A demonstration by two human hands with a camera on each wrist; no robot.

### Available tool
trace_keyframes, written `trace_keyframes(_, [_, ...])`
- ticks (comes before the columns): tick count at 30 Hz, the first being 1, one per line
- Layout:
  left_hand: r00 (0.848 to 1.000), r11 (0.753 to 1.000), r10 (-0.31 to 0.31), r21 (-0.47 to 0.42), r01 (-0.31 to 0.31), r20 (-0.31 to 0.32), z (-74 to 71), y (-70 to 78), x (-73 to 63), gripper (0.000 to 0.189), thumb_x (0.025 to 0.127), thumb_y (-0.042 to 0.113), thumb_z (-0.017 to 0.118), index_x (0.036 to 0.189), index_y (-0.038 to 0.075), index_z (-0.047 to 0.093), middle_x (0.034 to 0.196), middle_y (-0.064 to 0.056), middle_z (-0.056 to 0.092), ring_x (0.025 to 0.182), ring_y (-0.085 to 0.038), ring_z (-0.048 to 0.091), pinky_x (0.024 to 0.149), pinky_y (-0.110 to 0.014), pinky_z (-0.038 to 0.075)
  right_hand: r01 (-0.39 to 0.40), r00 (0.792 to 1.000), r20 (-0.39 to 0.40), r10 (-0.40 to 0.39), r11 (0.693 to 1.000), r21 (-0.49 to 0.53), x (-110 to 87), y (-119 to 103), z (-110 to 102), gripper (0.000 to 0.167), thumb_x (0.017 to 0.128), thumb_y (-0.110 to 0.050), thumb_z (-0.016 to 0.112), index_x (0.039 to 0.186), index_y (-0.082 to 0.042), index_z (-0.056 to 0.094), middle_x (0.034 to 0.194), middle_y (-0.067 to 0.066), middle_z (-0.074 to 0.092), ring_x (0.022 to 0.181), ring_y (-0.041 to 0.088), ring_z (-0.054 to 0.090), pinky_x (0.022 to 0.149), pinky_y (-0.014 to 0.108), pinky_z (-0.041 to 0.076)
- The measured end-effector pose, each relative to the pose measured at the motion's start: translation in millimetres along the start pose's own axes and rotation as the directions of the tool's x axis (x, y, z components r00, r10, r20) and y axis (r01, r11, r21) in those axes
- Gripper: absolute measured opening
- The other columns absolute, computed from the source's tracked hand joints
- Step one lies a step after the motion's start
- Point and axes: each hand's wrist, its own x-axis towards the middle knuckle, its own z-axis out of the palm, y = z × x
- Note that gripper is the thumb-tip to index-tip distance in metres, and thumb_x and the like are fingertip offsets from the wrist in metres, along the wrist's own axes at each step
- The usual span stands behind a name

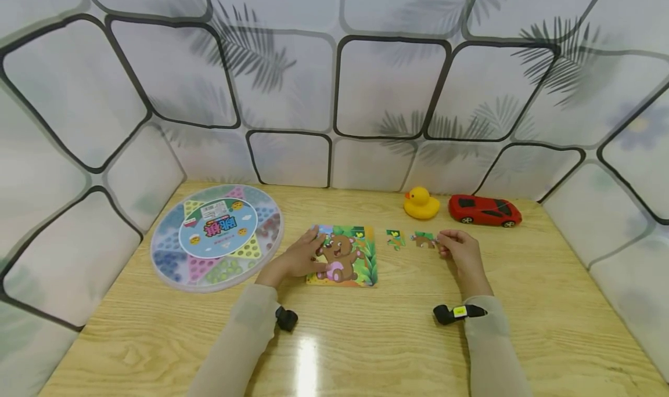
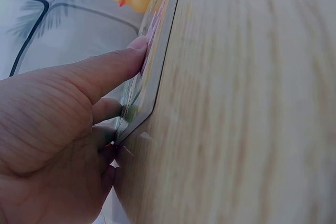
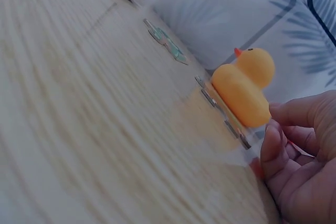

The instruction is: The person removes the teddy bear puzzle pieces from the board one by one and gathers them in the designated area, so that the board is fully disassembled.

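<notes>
A square jigsaw board (image 1: pixel 368 275) with a smiling brown bear lies on the wooden table. My left hand (image 1: pixel 300 256) rests on its left side. In the left wrist view, the straight thumb (image 2: pixel 113 69) presses the top while the other fingers touch the board's edge. To the right lie a loose puzzle piece (image 1: pixel 394 239) and a second, brown-and-green puzzle piece (image 1: pixel 422 239). My right hand (image 1: pixel 462 251) pinches at the right end of that second piece, thumb and forefinger together. Its fingertips partly hide the contact in the right wrist view.
A yellow rubber duck (image 1: pixel 422 204) sits behind the loose pieces, with a red toy car (image 1: pixel 485 210) to its right. On the left lies a large round Chinese checkers set (image 1: pixel 272 234) under clear plastic. A patterned cloth wall (image 1: pixel 292 159) encloses the table's back and sides.
</notes>
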Motion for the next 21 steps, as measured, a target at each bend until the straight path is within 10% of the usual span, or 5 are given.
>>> trace_keyframes(21, [1.0,1.0,-0.005,-0.003,0.005,0.007,-0.5,0.4,0.7,0.08,0.091,0.032,0.063,0.149,-0.001,0.019,0.157,-0.02,-0.001,0.144,-0.032,-0.002,0.114,-0.046,0.013,0.172,0.968,0.21,-0.139,0.974,-0.15,-10.5,-21.4,34.4,0.036,0.093,-0.011,0.06,0.122,0.01,0.055,0.078,-0.009,0.058,0.066,0.004,0.056,0.063,0.019,0.051])
